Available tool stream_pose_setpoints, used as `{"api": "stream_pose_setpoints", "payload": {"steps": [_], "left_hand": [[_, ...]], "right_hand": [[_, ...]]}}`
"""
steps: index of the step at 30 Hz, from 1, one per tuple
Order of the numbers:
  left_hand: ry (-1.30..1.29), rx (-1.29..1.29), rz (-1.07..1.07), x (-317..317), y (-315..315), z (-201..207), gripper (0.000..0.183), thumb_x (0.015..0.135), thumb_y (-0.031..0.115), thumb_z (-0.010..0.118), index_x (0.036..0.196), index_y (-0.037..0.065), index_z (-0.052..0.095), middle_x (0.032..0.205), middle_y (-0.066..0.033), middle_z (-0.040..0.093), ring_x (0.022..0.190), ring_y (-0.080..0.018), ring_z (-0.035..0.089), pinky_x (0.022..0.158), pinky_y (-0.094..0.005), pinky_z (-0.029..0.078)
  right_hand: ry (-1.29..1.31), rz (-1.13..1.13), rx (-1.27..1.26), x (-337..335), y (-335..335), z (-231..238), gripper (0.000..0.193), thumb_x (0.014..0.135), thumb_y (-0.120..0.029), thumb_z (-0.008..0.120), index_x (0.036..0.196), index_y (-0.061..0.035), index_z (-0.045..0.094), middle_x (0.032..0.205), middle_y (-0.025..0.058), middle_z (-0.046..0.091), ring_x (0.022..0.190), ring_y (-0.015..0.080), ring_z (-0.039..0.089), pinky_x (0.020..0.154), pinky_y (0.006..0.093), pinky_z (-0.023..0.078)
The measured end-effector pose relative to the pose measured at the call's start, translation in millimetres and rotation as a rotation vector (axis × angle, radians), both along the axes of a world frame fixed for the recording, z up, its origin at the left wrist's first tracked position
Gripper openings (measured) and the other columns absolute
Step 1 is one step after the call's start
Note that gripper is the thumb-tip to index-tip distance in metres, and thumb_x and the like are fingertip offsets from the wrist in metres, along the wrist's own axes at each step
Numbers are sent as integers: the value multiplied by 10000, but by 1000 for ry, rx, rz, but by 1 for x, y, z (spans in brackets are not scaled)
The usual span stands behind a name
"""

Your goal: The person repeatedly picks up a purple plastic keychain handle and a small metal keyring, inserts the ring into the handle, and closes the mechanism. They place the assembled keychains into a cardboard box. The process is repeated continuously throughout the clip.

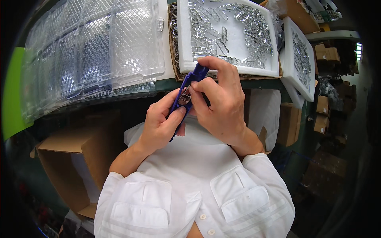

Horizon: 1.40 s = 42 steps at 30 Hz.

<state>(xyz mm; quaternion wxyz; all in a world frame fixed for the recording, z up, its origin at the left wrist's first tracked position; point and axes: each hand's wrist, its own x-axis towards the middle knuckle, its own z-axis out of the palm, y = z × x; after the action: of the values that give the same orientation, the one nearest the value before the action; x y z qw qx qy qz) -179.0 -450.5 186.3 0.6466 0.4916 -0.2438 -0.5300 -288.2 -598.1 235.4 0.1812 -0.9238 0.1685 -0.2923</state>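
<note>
Held in front of my chest is a long, narrow, dark blue plastic housing (pixel 201 71) with metal parts showing in its hollow middle. My left hand (pixel 162 121) grips its lower half, with the thumb pressed on it near the metal. From the right, my right hand (pixel 223 101) has its thumb and a finger pinched at a thin metal piece (pixel 185 92) in the hollow. Another finger of that hand rests over the housing's upper end. Just beyond my hands, bent wire clips (pixel 254 29) lie in a white foam tray (pixel 275 59).
Stacked clear plastic trays (pixel 137 43) fill the bench's left side. A second foam tray (pixel 309 93) with metal pieces leans at the right. An open cardboard box (pixel 65 141) stands below left; small cartons (pixel 322 104) are at the far right.
</note>
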Motion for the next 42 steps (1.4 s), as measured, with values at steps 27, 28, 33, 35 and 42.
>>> {"api": "stream_pose_setpoints", "payload": {"steps": [27,28,33,35,42], "left_hand": [[-128,135,2,7,-26,13,274,1100,184,550,1225,-33,661,878,-53,693,712,-74,642,610,-243,540],[-17,52,-34,11,-20,18,332,1095,211,556,1297,-43,623,944,-80,697,735,-93,656,635,-250,549],[-189,-49,-92,14,5,47,628,1012,225,657,1530,-70,460,1158,-166,695,796,-146,681,705,-265,550],[-699,-70,95,5,3,54,680,914,96,768,1508,-55,477,1161,-170,692,851,-167,699,721,-281,573],[-864,-99,274,-17,9,50,742,836,43,864,1466,-34,479,1183,-202,700,887,-221,765,701,-297,622]], "right_hand": [[-247,-46,1007,5,-5,-33,229,904,4,741,1085,13,602,1002,95,729,885,131,701,800,302,577],[-346,-23,1110,5,-5,-27,212,919,19,726,1091,11,603,1031,99,725,913,139,700,824,304,578],[-563,343,1460,-4,-16,-10,421,957,-4,691,1345,53,539,1292,213,655,1157,238,667,1014,393,545],[-617,511,1603,-3,-15,0,583,956,-92,704,1462,70,462,1384,251,611,1257,284,632,1087,439,504],[-555,459,1736,0,-9,-4,661,998,-188,674,1539,52,380,1436,257,588,1326,327,607,1132,465,468]]}}
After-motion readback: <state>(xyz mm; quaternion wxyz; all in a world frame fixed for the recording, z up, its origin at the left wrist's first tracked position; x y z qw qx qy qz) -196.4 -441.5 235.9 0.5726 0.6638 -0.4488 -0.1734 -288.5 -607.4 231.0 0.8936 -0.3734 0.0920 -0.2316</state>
